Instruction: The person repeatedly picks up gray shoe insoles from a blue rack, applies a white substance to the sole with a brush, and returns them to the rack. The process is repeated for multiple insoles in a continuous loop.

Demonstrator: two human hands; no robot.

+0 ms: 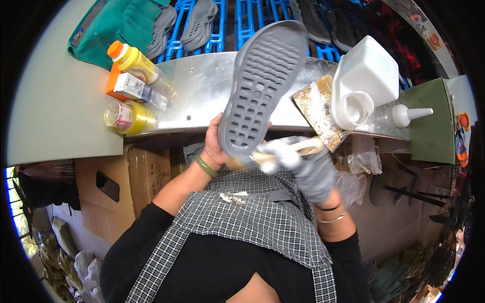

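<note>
A grey shoe sole (261,83) with a moulded grid of recesses is held up by my bare left hand (215,146) at its lower left edge. My right hand (303,163), in a grey and white glove, is closed on a pale-handled brush (308,147). The brush's blurred bristles (237,163) lie at the lower end of the sole; whether they touch it I cannot tell. To the right, a white plastic container (369,72) with a round opening rests on its side by a stained cardboard piece (316,110).
Beyond the metal ledge (197,91), more grey soles (199,24) lie on a blue roller rack (248,22). At left stand a yellow bottle (138,64), small boxes (129,86) and a yellow tape roll (138,117). A white nozzle (409,115) is at right.
</note>
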